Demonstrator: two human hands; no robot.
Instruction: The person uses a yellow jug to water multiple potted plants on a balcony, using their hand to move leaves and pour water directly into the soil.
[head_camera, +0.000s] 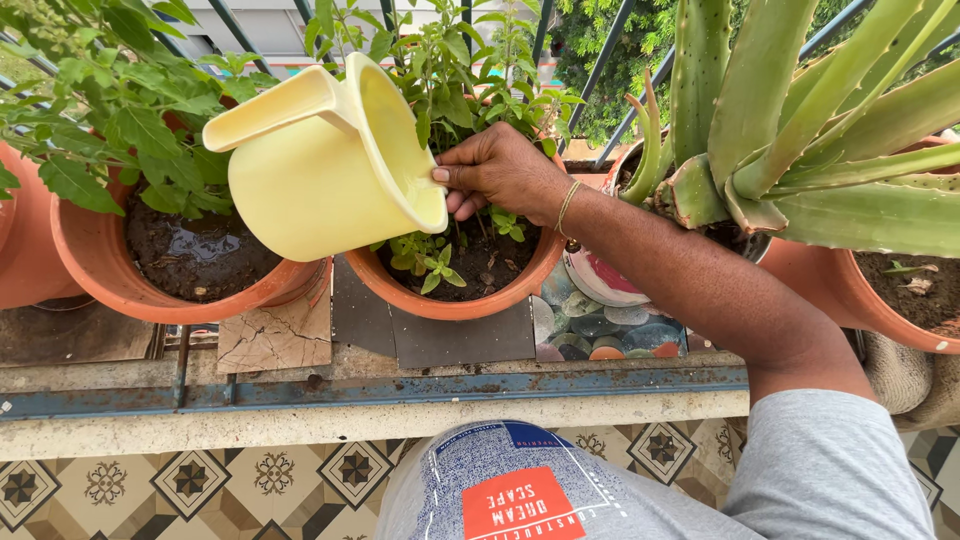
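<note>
Right hand (497, 172) tips a yellow mug (325, 160) over the terracotta pots on the ledge (370, 395).
Its grip pinches the mug's rim above the middle pot (455, 290); a slip could drop it onto the seedlings. Left pot (190, 270) looks waterlogged. The shirt carries a red rectangular patch (520, 505).

Red rectangular printed patch (517, 503) on the grey shirt (800, 470), bottom centre.

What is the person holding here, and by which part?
The right hand holds a pale yellow plastic mug by its rim, thumb outside, fingers inside. Its handle is left free. No left hand shows.
</note>
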